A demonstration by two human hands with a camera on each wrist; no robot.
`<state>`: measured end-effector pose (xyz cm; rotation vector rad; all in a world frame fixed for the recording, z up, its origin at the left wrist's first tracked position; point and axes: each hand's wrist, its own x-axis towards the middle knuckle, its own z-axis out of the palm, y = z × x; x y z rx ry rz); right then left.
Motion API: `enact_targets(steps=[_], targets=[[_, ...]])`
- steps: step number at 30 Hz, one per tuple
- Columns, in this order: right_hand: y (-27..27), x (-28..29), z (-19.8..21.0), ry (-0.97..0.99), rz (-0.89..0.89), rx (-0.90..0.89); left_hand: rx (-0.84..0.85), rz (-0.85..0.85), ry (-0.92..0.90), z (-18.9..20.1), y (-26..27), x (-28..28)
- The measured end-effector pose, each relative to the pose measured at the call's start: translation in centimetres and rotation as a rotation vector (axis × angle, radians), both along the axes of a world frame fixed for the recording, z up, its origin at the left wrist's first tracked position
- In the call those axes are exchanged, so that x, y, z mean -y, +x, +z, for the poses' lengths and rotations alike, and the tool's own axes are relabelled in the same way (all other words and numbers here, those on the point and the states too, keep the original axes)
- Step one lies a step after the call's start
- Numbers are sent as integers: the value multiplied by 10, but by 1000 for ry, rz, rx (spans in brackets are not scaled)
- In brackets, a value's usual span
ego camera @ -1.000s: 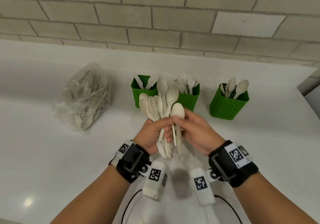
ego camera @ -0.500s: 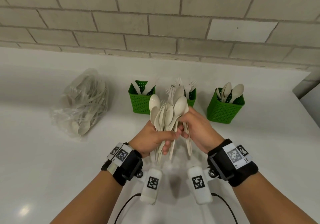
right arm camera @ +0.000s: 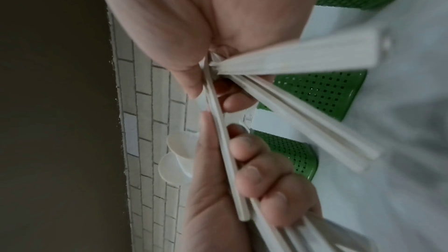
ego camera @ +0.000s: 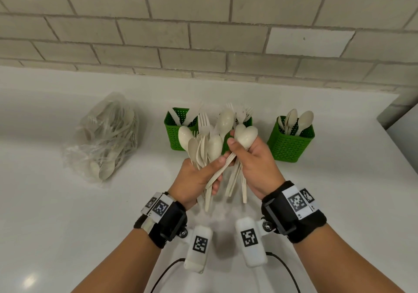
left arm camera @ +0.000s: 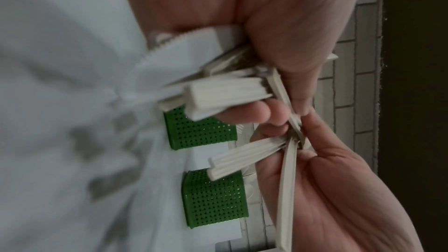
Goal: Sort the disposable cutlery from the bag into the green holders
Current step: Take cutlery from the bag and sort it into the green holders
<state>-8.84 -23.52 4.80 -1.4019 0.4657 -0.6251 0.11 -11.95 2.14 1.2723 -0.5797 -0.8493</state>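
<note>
Above the white counter my left hand (ego camera: 212,170) grips a bunch of beige cutlery (ego camera: 203,145), mostly spoons, with one fork (ego camera: 203,120) sticking up. My right hand (ego camera: 237,154) grips a smaller bundle of spoons (ego camera: 245,134) just to the right, and the two hands touch at the fingertips. Their handles (left arm camera: 230,95) fan out below the left palm. The right bundle's handles (right arm camera: 290,55) spread under the right palm. Three green holders stand behind: the left holder (ego camera: 178,134) has knives, the middle holder (ego camera: 247,120) is mostly hidden, the right holder (ego camera: 290,145) has spoons.
A clear plastic bag (ego camera: 108,139) with more cutlery lies on the counter at the left. A brick wall (ego camera: 203,32) runs close behind the holders. The counter's right edge (ego camera: 398,120) ends beside the right holder. Cables hang from both wrist cameras.
The single bunch held by both hands has split: my right hand has drawn a few spoons off to the right, and a fork now stands up in the left bunch.
</note>
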Motion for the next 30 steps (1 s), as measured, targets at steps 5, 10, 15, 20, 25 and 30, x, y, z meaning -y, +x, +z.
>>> enact_targets(steps=[5, 10, 15, 20, 25, 30], targets=[[3, 3, -8, 34, -152, -23, 208, 75, 4, 7, -2, 0], [6, 3, -6, 104, -276, 54, 264, 156, -47, 5, -5, 4], [11, 10, -3, -35, -285, 57, 271, 46, -21, 3, -9, 7], [11, 14, 5, -50, -272, 52, 325, -22, 31, 1, -7, 11], [11, 18, 10, -188, -368, 42, 407, 109, 181, -10, -5, 15], [14, 12, 16, -320, -325, -116, 915, 153, 132, -18, -2, 14]])
